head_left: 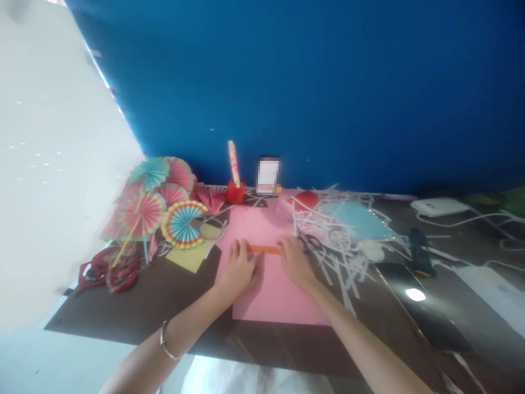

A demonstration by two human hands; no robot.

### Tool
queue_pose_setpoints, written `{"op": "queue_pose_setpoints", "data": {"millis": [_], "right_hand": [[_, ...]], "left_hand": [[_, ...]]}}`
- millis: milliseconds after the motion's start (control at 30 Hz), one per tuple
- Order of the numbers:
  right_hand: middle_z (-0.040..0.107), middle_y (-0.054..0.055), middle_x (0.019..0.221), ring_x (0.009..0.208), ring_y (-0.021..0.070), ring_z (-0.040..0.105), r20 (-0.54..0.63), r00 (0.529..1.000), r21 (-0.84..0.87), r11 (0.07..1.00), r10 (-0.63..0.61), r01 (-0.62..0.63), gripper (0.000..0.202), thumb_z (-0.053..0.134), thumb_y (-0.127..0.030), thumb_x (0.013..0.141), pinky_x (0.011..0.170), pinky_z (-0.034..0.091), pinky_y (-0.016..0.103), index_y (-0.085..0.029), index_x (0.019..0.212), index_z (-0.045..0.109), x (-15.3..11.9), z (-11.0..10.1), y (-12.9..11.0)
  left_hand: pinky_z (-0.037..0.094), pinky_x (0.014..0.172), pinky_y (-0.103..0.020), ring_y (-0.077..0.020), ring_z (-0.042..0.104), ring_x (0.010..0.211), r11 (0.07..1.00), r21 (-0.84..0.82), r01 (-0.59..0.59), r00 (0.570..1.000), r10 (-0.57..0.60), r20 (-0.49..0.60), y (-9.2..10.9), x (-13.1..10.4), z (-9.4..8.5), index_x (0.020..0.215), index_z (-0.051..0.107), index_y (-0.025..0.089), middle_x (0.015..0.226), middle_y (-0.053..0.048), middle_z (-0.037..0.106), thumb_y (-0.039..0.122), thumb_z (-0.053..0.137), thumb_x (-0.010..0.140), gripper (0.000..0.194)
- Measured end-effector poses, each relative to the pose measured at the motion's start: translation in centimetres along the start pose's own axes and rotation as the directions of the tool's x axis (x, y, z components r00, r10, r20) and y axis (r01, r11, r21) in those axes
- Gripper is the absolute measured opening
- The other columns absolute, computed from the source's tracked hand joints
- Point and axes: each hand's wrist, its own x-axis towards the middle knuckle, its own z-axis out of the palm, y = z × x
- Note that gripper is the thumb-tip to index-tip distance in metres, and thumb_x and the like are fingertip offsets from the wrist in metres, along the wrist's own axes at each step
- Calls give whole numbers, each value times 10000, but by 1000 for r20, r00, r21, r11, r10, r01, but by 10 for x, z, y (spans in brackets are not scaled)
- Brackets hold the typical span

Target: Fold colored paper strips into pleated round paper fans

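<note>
A narrow orange paper strip (265, 249) lies crosswise over pink paper sheets (274, 298) at the middle of the table. My left hand (241, 269) rests on the pink sheet, its fingers bent and closed over the strip's left end. At the other end, the fingers of my right hand (293, 258) are drawn together on the strip. The strip's ends are hidden under the fingers. Black-handled scissors (314, 242) lie just right of my right hand.
Folded paper fans (184, 223), a yellow sheet (191, 254) and a red patterned item (118, 271) sit at left. White paper scraps (346, 268) and a light blue sheet (355, 219) spread at right, beside a phone (426, 312). A red holder (235, 191) stands behind, before the blue wall.
</note>
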Motion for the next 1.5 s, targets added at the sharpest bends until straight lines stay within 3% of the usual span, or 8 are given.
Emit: {"op": "queue_pose_setpoints", "data": {"millis": [233,400,567,867,1100,1233,1400,1500], "right_hand": [[573,78,919,912,233,511,-56,997,-15,999,-49,48,178,352,-163,864,830,374,381,-210,894,521,0,-3,-5],[582,72,861,862,230,525,-71,997,85,996,9,-3,204,343,-194,864,809,399,393,-212,836,544,0,-4,-4],[586,77,817,829,232,535,-92,992,157,985,87,-72,233,324,-239,877,800,419,404,-209,773,530,-1,-2,-1],[591,87,962,992,225,516,-283,957,228,974,71,-5,184,372,-272,890,927,377,442,-201,929,538,-4,-16,-17],[587,96,1120,1069,217,533,-196,978,372,928,67,11,295,485,-295,848,932,429,394,-200,1121,545,-6,-29,-48],[567,88,1185,1105,223,522,-116,983,588,808,143,-48,344,554,-310,810,956,420,397,-220,1142,558,-9,-27,-53],[664,67,990,830,196,641,124,937,882,397,326,-255,378,644,-326,745,655,539,314,-225,1102,569,-8,-30,-60],[689,63,914,785,197,650,189,903,904,292,386,-314,377,701,-327,686,616,535,301,-208,1031,607,-5,-33,-61]], "left_hand": [[311,1002,-527,-324,245,1320,986,-169,8,999,-1,46,-16,0,-6,1243,475,169,1395,-184,325,165,449,811,434],[345,1039,-452,-247,246,1337,975,-136,177,968,-198,-157,-58,9,-8,1181,509,106,1340,-160,422,19,386,757,450],[399,1006,-407,-248,320,1304,963,-74,259,948,-268,-171,-82,11,-2,1130,537,74,1286,-170,480,-33,345,731,456],[462,921,-401,-209,564,1044,951,-307,26,933,-134,-334,-60,11,-8,1026,580,124,1064,-117,624,160,398,865,246],[481,868,-313,-160,596,973,873,-435,-221,948,86,-308,-27,6,-16,1003,590,145,1030,-88,643,224,419,887,221],[484,850,-317,-169,591,975,856,-396,-333,913,188,-361,-24,4,-14,1009,587,150,1028,-89,644,220,441,880,207],[456,884,-347,-160,584,960,855,-258,-450,870,355,-342,-27,7,-19,1075,560,160,1027,-68,649,165,438,881,230],[411,956,-374,-148,564,996,856,-173,-487,841,406,-358,-27,8,-21,1097,553,177,1008,-52,650,132,439,877,251]]}}
